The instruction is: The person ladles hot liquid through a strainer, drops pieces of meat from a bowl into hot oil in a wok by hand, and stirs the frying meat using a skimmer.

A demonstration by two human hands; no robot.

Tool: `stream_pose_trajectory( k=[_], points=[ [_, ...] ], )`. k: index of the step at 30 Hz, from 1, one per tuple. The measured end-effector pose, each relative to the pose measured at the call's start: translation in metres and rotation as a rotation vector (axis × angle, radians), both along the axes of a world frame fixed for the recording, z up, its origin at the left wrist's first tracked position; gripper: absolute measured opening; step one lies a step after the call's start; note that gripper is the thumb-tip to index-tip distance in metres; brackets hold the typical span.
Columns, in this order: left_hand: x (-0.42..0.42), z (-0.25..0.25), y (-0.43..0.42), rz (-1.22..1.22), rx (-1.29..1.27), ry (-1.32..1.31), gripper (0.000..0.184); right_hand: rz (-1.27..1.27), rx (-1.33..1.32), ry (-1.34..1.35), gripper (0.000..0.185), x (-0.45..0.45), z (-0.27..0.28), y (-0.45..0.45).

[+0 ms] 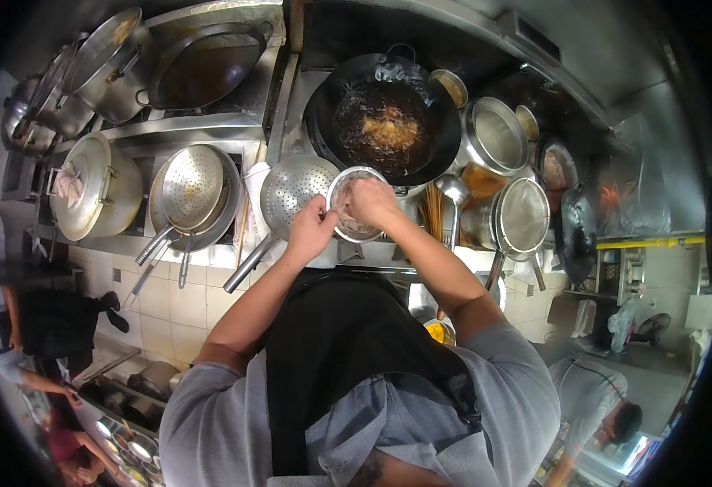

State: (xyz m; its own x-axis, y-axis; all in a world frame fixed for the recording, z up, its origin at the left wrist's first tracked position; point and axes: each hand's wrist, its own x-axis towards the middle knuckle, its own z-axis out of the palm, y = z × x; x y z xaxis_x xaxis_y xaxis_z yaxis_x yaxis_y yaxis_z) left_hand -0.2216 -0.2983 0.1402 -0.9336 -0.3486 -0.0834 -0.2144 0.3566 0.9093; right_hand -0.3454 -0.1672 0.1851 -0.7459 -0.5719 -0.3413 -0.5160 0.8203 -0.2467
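Evidently a light, stiff bowl, under the right hand, whose fingers dip inside (openness and grip hidden, cannot tell). Left hand pinches its rim, nearly closed. Likely slick if wet; rim offers best hold. Wok beyond both hands.

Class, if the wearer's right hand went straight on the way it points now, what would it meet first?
Probably the inner wall of the metal bowl that the right hand is in, or the bowl's contents; depth is unclear.
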Motion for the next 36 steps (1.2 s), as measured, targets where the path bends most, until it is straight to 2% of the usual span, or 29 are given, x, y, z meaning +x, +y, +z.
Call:
stream_pose_trajectory(
  k=[5,11,13,14,16,19,23,24,28,30,32,33,34,36],
  points=[
    [-0.002,0.0,0.0,-0.005,-0.001,0.012,0.027,-0.032,0.007,-0.018,0.035,-0.004,0.027,0.01],
    [-0.004,0.002,-0.001,0.011,-0.015,0.054,0.026,-0.078,-0.184,-0.01,0.032,-0.018,0.043,0.03],
    [-0.005,-0.008,-0.003,0.019,-0.026,0.075,0.025,-0.146,-0.415,-0.124,0.03,-0.024,0.042,0.038],
    [-0.006,-0.012,-0.004,0.017,0.022,0.059,0.025,-0.148,-0.417,-0.123,0.03,-0.028,0.041,0.041],
    [-0.005,-0.009,-0.005,0.013,0.069,0.043,0.024,-0.237,-0.54,-0.304,0.026,-0.035,0.042,0.047],
    [-0.003,-0.004,-0.006,0.015,0.124,0.02,0.025,-0.291,-0.577,-0.322,0.023,-0.044,0.057,0.055],
    [0.006,-0.01,-0.006,0.045,0.176,0.052,0.023,-0.322,-0.618,-0.156,0.028,-0.093,0.036,0.065],
    [0.009,-0.01,-0.006,0.062,0.224,0.066,0.023,-0.326,-0.522,-0.063,0.032,-0.1,0.05,0.06],
    [0.025,-0.014,-0.012,0.104,0.197,0.059,0.023,-0.33,-0.394,0.011,0.037,-0.178,-0.012,0.045],
    [0.035,-0.028,-0.016,0.126,0.12,0.051,0.024,-0.342,-0.243,0.119,0.04,-0.211,-0.045,0.028],
    [0.045,-0.018,-0.019,0.149,0.08,0.034,0.025,-0.305,-0.184,0.161,0.035,-0.258,-0.101,0.017],
    [0.05,-0.012,-0.022,0.151,0.033,0.015,0.025,-0.288,-0.133,0.206,0.032,-0.265,-0.106,0.008],
    [0.055,-0.009,-0.024,0.175,0.037,0.011,0.025,-0.37,-0.163,0.047,0.029,-0.272,-0.109,0.003],
    [0.065,-0.007,-0.026,0.201,0.076,-0.026,0.025,-0.375,-0.173,0.045,0.029,-0.293,-0.132,-0.01]
  ],
)
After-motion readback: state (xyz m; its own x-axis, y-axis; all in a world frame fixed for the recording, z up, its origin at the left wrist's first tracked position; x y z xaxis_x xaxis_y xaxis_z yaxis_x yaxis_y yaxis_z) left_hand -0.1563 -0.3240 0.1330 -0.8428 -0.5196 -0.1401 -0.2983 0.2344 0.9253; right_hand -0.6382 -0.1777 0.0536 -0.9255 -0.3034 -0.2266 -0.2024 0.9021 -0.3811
